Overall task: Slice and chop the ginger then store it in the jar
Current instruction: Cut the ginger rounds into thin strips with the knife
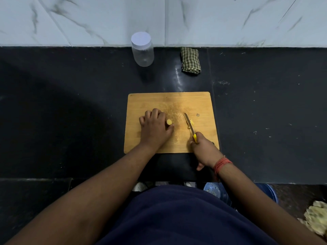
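Observation:
A wooden cutting board [203, 103] lies on the black counter. My left hand [154, 127] curls over a piece of ginger [169, 122] on the board's left half; only its yellow cut end shows. My right hand [203, 147] grips the yellow handle of a knife [189, 123], whose blade lies across the board's middle. A few small ginger slices [191, 122] sit beside the blade, some way right of the main piece. A clear plastic jar [142, 50] with a white lid stands closed at the back of the counter.
A folded green checked cloth [190, 61] lies right of the jar against the marble wall. Below the counter edge a blue bucket [217, 190] stands on the floor, with a pale heap [316, 220] at the lower right.

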